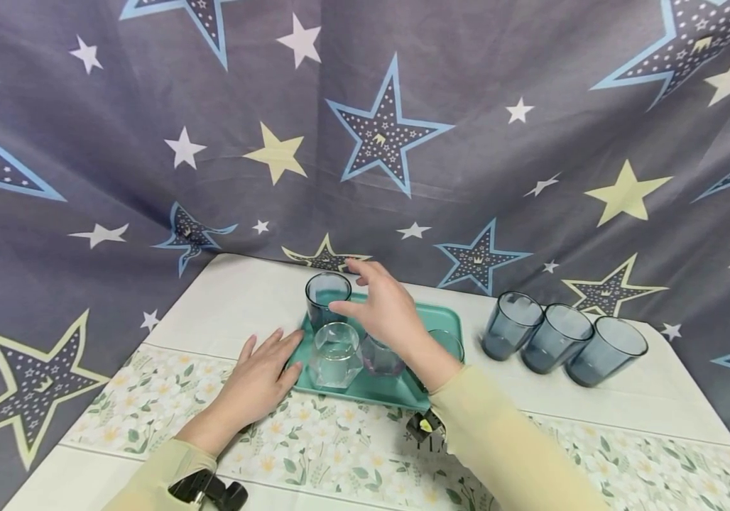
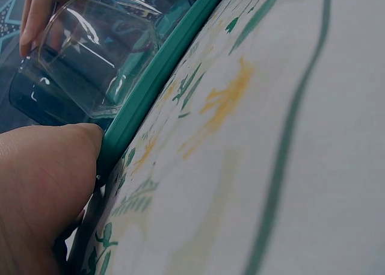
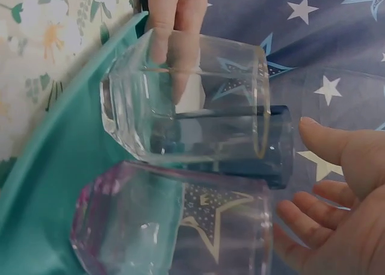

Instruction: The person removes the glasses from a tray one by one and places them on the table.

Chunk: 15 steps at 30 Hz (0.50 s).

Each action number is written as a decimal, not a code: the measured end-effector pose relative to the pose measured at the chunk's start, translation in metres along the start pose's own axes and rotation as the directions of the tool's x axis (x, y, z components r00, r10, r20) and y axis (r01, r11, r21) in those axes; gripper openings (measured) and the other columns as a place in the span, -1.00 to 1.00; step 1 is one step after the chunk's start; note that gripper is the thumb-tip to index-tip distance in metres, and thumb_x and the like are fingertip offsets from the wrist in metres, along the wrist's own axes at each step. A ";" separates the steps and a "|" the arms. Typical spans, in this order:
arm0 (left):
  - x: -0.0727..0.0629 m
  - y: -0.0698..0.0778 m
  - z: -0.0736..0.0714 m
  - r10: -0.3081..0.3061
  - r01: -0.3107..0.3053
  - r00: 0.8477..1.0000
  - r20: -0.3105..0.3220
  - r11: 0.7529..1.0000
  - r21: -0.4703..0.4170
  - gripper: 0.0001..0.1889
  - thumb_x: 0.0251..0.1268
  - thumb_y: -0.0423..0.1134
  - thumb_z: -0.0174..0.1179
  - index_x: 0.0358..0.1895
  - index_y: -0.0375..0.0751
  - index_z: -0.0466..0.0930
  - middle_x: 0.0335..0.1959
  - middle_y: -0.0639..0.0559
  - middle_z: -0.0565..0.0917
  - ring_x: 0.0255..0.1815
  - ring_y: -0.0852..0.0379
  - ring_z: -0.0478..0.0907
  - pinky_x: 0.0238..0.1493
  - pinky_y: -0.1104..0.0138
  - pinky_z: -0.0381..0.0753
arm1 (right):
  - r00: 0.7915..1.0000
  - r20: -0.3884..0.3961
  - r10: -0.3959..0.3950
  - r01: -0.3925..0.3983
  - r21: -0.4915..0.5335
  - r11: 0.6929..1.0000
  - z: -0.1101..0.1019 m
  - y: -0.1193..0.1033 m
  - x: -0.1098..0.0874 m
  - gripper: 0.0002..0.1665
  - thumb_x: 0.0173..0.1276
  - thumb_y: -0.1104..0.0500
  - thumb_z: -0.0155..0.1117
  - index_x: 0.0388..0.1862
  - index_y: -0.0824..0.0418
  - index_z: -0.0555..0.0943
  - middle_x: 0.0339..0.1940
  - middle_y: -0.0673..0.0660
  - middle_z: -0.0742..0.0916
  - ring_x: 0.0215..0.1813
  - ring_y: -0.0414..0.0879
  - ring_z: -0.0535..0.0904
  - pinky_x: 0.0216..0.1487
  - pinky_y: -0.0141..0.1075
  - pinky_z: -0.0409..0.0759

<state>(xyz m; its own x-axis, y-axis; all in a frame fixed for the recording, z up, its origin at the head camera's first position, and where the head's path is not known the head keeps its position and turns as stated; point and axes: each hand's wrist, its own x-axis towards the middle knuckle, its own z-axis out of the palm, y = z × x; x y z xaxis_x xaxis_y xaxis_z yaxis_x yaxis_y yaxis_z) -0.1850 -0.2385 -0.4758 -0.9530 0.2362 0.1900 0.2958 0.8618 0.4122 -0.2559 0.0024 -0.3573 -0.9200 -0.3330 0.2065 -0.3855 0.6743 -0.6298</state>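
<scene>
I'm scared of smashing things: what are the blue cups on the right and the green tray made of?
The blue cups look like smooth tinted glass, since you can see through them, though plastic is possible. The green tray seems plastic, softly shiny: evenly coloured, not see-through.

Glossy glass tumblers (image 1: 336, 358), smooth plastic tray (image 1: 368, 389), cloth backdrop (image 1: 314, 206)

My left hand (image 1: 263, 380) rests at the left edge of the teal rectangular tray (image 1: 444, 316); my right hand (image 1: 387, 312) is over it, near a blue-tinted glass tumbler (image 1: 323, 301) at back left. Before that stands a clear faceted tumbler (image 1: 336, 358), right of it a pink-tinted faceted tumbler (image 1: 383, 358), then a clear round-rimmed tumbler (image 1: 449, 342) partly behind my forearm. Three blue-tinted glass tumblers (image 1: 557, 339) line up right of the tray on the white table (image 1: 493, 394), before a grey star-printed cloth (image 1: 480, 170).
</scene>
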 end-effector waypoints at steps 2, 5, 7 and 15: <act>0.000 0.000 0.000 0.000 0.000 1.000 0.000 1.000 0.000 -0.39 0.76 -0.13 0.15 0.70 -0.28 0.36 0.66 -0.21 0.43 0.73 -0.32 0.21 0.69 -0.40 -0.17 | 1.000 0.008 0.004 -0.004 0.009 1.000 0.004 0.000 0.001 -0.01 0.42 -0.14 0.66 0.73 -0.02 0.43 0.56 0.00 0.59 0.41 0.04 0.64 0.26 0.06 0.69; 0.000 0.000 0.000 -0.001 0.001 1.000 -0.001 1.000 0.001 -0.39 0.76 -0.13 0.15 0.70 -0.28 0.36 0.66 -0.21 0.43 0.73 -0.32 0.21 0.69 -0.40 -0.17 | 1.000 0.022 0.012 -0.013 0.024 1.000 0.009 -0.001 0.003 0.01 0.42 -0.15 0.66 0.74 -0.02 0.42 0.59 0.03 0.56 0.39 0.06 0.66 0.29 0.09 0.68; 0.000 -0.001 0.001 -0.001 0.001 1.000 -0.003 1.000 0.002 -0.39 0.76 -0.13 0.16 0.70 -0.27 0.36 0.66 -0.21 0.43 0.73 -0.32 0.21 0.69 -0.40 -0.16 | 0.999 0.032 0.015 -0.016 0.029 0.999 0.013 -0.001 0.004 0.01 0.42 -0.16 0.65 0.74 -0.01 0.42 0.61 0.06 0.55 0.40 0.10 0.65 0.31 0.11 0.67; 0.001 -0.002 0.002 0.006 -0.006 1.000 -0.010 1.000 0.009 -0.39 0.75 -0.13 0.17 0.70 -0.28 0.37 0.66 -0.20 0.43 0.73 -0.31 0.22 0.69 -0.40 -0.15 | 0.996 0.072 0.051 -0.052 0.022 0.998 0.023 0.002 0.008 0.06 0.43 -0.18 0.64 0.78 -0.02 0.36 0.71 0.17 0.45 0.58 0.19 0.50 0.46 0.19 0.57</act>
<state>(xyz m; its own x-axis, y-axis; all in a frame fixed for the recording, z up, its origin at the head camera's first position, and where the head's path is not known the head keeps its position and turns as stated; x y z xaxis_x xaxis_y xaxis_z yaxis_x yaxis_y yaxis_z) -0.1863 -0.2392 -0.4781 -0.9503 0.2374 0.2013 0.3012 0.8643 0.4029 -0.2628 -0.0140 -0.3746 -0.9308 -0.3453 0.1196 -0.3350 0.6759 -0.6564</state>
